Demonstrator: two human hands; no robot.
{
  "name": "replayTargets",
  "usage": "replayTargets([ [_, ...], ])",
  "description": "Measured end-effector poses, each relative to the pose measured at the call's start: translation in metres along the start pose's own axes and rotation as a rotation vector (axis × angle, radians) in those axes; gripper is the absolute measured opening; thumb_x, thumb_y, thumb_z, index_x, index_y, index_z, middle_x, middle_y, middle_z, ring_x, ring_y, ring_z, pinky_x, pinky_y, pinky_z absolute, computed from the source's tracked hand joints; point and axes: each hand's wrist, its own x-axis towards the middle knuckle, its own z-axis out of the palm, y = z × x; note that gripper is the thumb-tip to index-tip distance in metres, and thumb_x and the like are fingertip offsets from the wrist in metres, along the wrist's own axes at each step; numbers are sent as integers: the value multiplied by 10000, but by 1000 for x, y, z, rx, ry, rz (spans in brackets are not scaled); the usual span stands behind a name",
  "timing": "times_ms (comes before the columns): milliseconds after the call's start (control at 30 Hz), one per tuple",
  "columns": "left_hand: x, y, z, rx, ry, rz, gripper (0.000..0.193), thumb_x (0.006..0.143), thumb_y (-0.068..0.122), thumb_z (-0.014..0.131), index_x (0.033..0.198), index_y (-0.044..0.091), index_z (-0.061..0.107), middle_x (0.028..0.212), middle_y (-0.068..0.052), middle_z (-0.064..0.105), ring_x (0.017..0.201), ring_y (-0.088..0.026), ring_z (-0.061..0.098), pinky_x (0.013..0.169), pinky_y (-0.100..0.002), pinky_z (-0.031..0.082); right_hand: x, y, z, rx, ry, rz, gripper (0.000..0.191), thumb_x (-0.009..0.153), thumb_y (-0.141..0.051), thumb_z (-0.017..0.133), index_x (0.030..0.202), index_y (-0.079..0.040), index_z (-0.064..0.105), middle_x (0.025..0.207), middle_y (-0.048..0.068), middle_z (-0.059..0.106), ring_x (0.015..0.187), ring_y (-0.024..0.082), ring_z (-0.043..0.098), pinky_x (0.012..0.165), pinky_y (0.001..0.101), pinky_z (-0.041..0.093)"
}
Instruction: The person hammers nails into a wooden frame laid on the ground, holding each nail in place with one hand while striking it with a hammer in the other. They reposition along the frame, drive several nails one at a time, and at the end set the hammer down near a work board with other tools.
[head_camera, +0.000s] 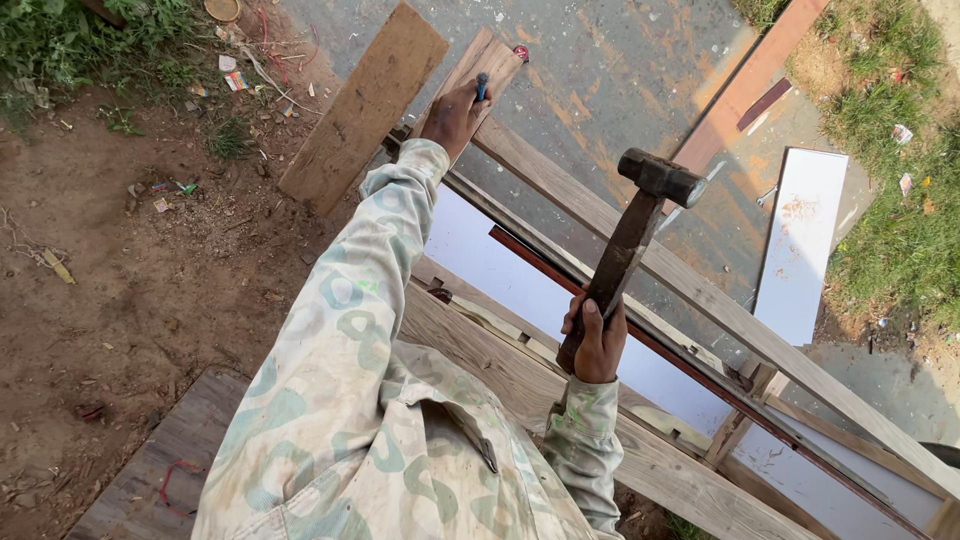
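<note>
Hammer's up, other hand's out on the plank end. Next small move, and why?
Probably bring the hammer down onto the blue-topped tool that the left hand steadies against the plank. The right hand grips the handle low with the head raised clear of the wood, and the left fingers sit close under the tool's top, so a short, controlled strike looks safest.

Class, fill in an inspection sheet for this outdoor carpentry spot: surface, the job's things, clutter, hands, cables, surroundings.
Surface: long weathered wooden beam of a timber frame, over concrete.
Job's things: dark steel hammer with worn wooden handle, raised; small blue-handled tool set against a short wooden plank.
Clutter: loose brown board; white flat panel; litter scraps on the dirt.
Hands: left hand grips the blue-handled tool; right hand grips the hammer handle.
Cables: nothing seen.
Surroundings: grass and bare soil.
</note>
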Motion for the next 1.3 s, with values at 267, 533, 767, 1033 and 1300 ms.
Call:
replayTargets([
  [267, -1, -1, 0, 44, -60, 9, 61, 1040, 85, 620, 1082, 47, 598, 1009, -181, 697, 897, -387, 674, 766, -464, 525, 10, -12, 11, 39, -60, -100, 335, 1066, -250, 564, 1259, 20, 519, 857, 74, 591, 668, 139, 553, 622, 287, 484],
  [533, 0, -4, 3, 47, -75, 40, 79, 1055, 104, 615, 1101, 40, 612, 1029, -178, 726, 906, -372, 704, 763, -456, 540, 43, -68, 3, 226, 41, -583, 421, 1028, -366, 674, 1240, -30, 535, 813, 109, 584, 603, 179, 568, 566, 320, 511],
  [767, 0, -4, 3, 31, -74, -32, 108, 1043, 135, 632, 1094, 40, 623, 1030, -155, 746, 926, -325, 731, 762, -432, 561, 62, -101, -20, 298, 131, -945, 478, 1020, -492, 631, 1240, -96, 478, 727, 103, 525, 496, 217, 541, 471, 349, 507],
  [1033, -2, -1, -1, 10, -73, -10, 96, 1029, 96, 643, 1097, 31, 628, 1017, -162, 750, 919, -332, 738, 762, -428, 563, 58, -135, -15, 237, 246, -1012, 508, 1059, -550, 541, 1274, -102, 433, 736, 113, 505, 446, 210, 492, 450, 353, 440],
  [1300, 0, -1, 1, 0, -41, 26, 102, 1014, 90, 665, 1077, 16, 633, 1037, -173, 754, 943, -353, 731, 773, -421, 567, 115, -50, 50, 83, -48, -644, 301, 1126, -292, 588, 1232, -22, 508, 779, 107, 595, 582, 179, 565, 532, 303, 491],
])
